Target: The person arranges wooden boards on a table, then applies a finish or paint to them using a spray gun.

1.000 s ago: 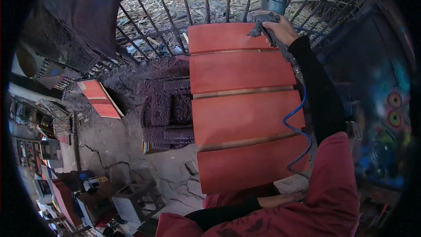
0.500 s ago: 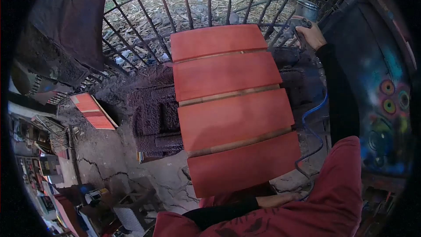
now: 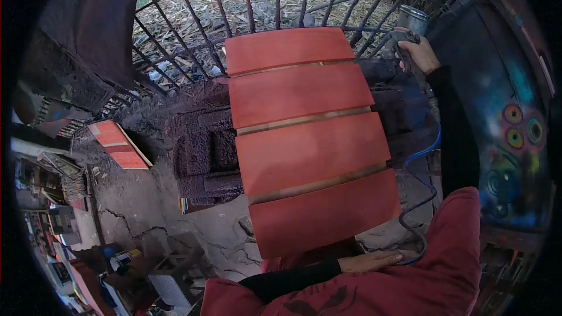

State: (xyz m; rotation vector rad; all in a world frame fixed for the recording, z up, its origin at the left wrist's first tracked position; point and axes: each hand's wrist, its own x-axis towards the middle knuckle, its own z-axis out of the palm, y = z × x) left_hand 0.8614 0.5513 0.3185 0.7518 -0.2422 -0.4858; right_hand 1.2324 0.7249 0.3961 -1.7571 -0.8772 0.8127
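Observation:
My right hand (image 3: 422, 55) is wrapped round the handle of a spray gun (image 3: 403, 36) with a metal cup on top, held past the far right corner of the red boards. From the gun a blue air hose (image 3: 422, 153) hangs down and curls to my lap. Flat over my thigh lies my left hand (image 3: 369, 262), fingers stretched out, its tips beside the hose. Between my arms is a row of several red-coated boards (image 3: 310, 146), side by side, with bare wood strips showing in the gaps.
Beyond the boards stands a curved metal railing (image 3: 278, 0). A paint-crusted dark block (image 3: 202, 152) is left of the boards, and a smaller red panel (image 3: 120, 146) leans farther left. At right is a paint-splashed dark panel (image 3: 497, 99). A stool (image 3: 172, 284) stands lower left.
My right hand has turned the spray gun slightly, and more of its handle shows. My left hand has come further into view on my thigh. The whole view has shifted a little.

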